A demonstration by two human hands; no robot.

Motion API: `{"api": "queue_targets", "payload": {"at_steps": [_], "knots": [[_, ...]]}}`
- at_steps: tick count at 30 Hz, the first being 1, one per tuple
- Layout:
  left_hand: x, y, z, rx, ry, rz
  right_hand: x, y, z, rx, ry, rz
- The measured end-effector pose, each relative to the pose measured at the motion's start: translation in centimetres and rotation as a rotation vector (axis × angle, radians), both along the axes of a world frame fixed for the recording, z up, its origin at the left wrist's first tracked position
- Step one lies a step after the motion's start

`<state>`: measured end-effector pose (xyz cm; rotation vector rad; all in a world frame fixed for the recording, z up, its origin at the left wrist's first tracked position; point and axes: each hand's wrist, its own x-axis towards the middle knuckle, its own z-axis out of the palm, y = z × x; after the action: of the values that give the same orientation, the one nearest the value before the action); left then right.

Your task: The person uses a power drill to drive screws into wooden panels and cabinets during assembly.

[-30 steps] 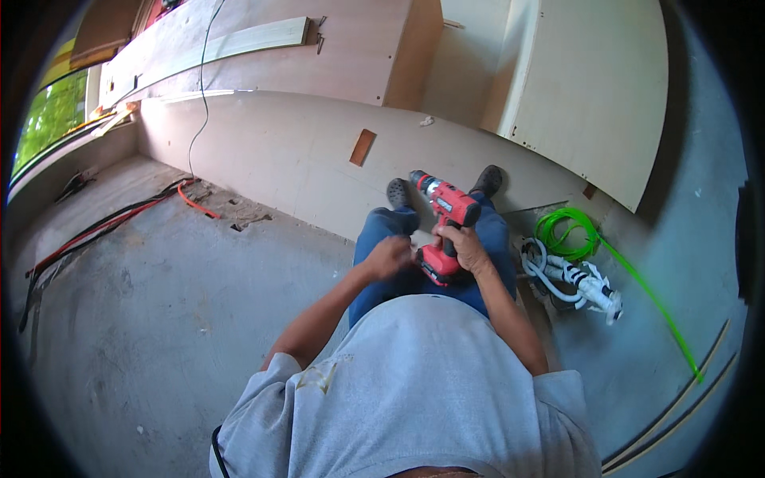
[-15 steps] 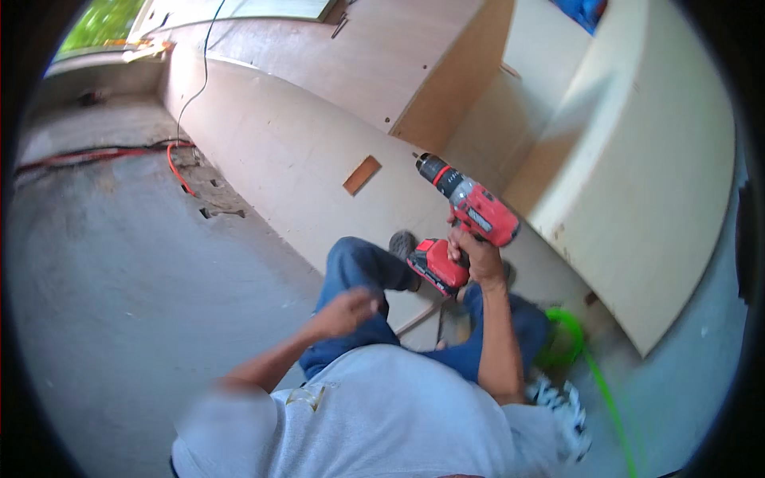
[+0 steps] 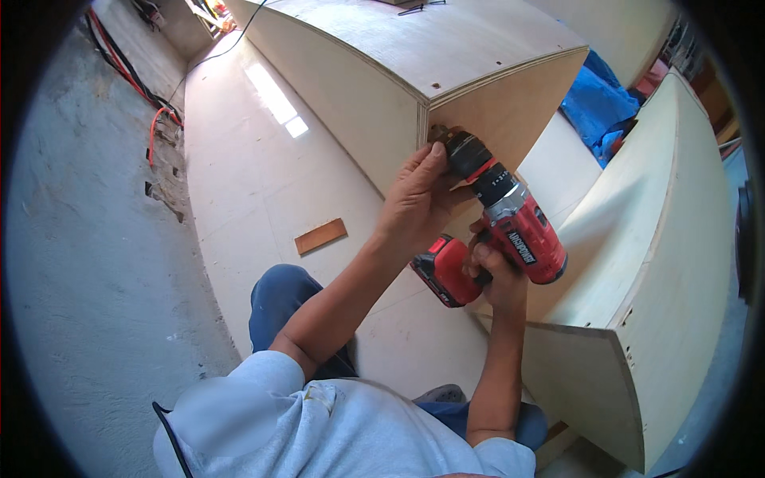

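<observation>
A red and black cordless drill [image 3: 524, 239] points up-left at the corner of a pale plywood box [image 3: 374, 103]. My right hand [image 3: 498, 275] is wrapped round its handle, above the red battery pack [image 3: 442, 271]. My left hand [image 3: 418, 191] has thumb and fingers closed at the drill's front end, by the box's edge; the small dark piece held there is too small to make out.
An open plywood cabinet [image 3: 669, 319] stands at right, with a blue tarp [image 3: 594, 103] beyond. A small wood block [image 3: 320, 237] lies on the pale floor [image 3: 247, 167]. Black and red cables [image 3: 119, 60] run along the rough surface at left, and a thin cord crosses above.
The view has swung and moved closer to the plywood boxes. The drill has risen to the box's corner, and my left hand has moved up to its front end, closing there.
</observation>
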<state>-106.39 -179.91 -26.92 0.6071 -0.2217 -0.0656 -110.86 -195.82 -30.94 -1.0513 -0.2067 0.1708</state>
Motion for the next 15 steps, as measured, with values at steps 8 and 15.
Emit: {"api": "queue_targets", "payload": {"at_steps": [8,15], "knots": [[-0.3,-0.6,0.6,-0.089,-0.017,0.090,0.9,-1.2,0.9,-0.073,-0.050,0.080],[-0.5,-0.2,1.0,-0.029,0.039,0.124,0.4,-1.1,1.4,-0.113,-0.009,0.079]]}}
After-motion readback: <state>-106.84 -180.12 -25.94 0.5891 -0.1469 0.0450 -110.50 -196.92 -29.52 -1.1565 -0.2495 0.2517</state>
